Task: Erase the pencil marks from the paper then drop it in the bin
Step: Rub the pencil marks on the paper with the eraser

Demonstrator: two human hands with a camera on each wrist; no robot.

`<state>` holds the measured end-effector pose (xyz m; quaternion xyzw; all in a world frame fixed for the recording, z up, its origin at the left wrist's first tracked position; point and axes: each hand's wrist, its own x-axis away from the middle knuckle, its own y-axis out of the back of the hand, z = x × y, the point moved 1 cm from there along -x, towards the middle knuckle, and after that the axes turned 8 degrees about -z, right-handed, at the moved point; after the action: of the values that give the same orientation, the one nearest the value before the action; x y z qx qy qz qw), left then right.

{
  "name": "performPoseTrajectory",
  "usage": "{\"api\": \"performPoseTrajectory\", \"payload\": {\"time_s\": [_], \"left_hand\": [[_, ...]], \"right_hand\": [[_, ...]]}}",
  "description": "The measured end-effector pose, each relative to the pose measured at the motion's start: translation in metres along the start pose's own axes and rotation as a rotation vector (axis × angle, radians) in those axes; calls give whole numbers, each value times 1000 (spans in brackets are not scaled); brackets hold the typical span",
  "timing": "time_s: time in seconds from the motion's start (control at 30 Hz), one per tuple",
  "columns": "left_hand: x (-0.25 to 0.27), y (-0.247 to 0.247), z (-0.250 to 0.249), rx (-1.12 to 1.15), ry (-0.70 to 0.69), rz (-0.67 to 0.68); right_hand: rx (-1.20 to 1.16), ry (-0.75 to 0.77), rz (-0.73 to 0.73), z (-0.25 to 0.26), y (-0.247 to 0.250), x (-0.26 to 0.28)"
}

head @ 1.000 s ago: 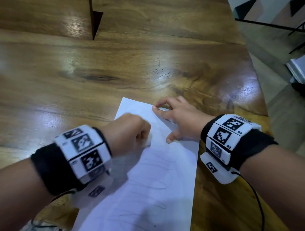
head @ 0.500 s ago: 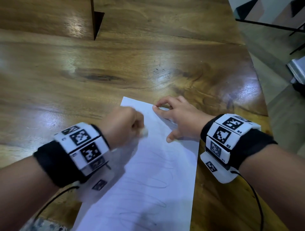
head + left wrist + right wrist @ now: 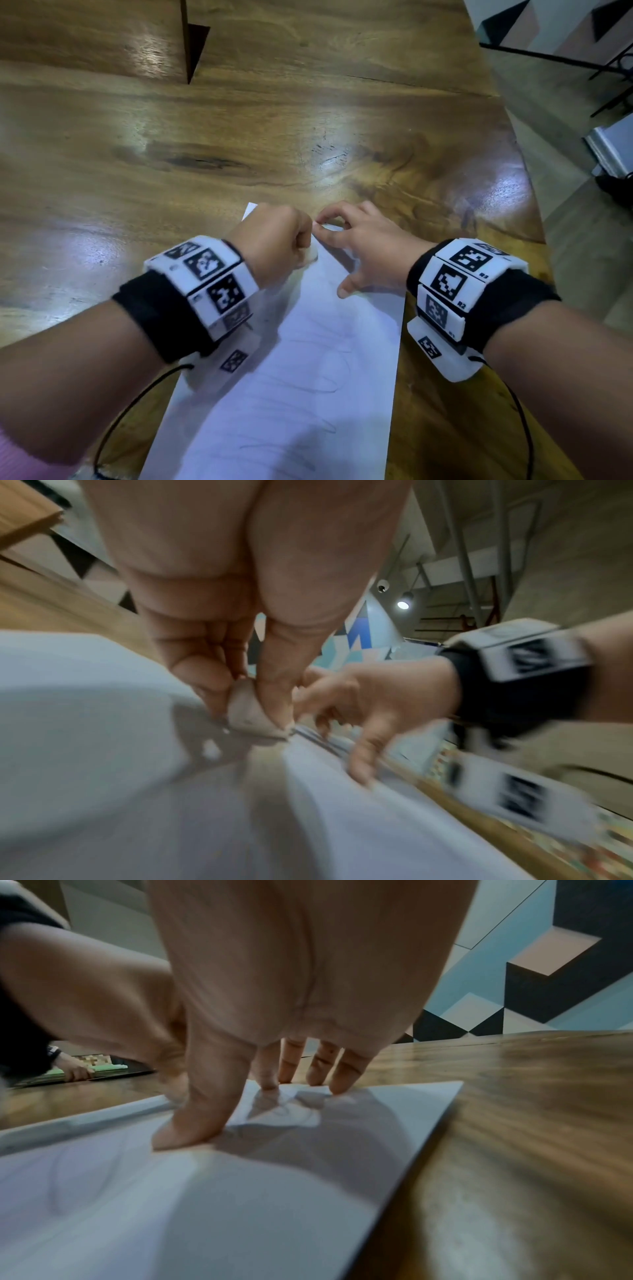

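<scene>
A white sheet of paper [image 3: 308,377] with faint pencil scribbles lies on the wooden table [image 3: 239,137], slanting toward me. My left hand [image 3: 274,236] is curled round a small pale eraser [image 3: 250,715], whose tip rubs the paper near its far end. My right hand [image 3: 359,246] sits on the paper's far right corner, with its fingertips [image 3: 337,1088] and thumb [image 3: 192,1129] pressing the sheet down. In the right wrist view the paper [image 3: 240,1191] shows light pencil loops at the left. No bin is in view.
The table's right edge [image 3: 527,192] curves close to my right wrist, with floor beyond it. A dark notch [image 3: 191,48] cuts the tabletop at the back. Far off in the right wrist view, another person's hand [image 3: 73,1069] rests on something green.
My left hand with the eraser has rubbed back and forth and now sits farther up the sheet, close to my right fingertips. The right hand has stayed put on the corner.
</scene>
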<state>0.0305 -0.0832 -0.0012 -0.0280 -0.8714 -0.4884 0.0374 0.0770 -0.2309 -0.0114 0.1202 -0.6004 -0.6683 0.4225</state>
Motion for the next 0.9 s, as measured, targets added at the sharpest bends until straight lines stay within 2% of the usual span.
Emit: {"api": "performPoseTrajectory", "payload": {"time_s": [0.1,0.17,0.33,0.4,0.47,0.53,0.73,0.8,0.9], "left_hand": [[32,-7,7,4,-123,172],[30,-6,8,7,-134,237],[-3,-2,-2,-15,-49,18],[15,-6,0,-1,-121,58],[37,-10,3,-16,-186,199],[38,-10,5,-16,-171,283],[-6,-5,-6,16,-38,41],[10,-5,-4,23,-91,66],[40,-10,1,15,-163,175]], "right_hand": [[15,15,1,-1,0,1],[18,16,0,-1,-1,1],[10,7,-5,-1,-1,0],[8,13,-9,-1,-1,1],[16,18,-10,-1,-1,2],[28,22,-5,0,-1,2],[20,0,-19,1,1,0],[30,9,-8,1,0,1],[46,21,-9,1,1,3]]}}
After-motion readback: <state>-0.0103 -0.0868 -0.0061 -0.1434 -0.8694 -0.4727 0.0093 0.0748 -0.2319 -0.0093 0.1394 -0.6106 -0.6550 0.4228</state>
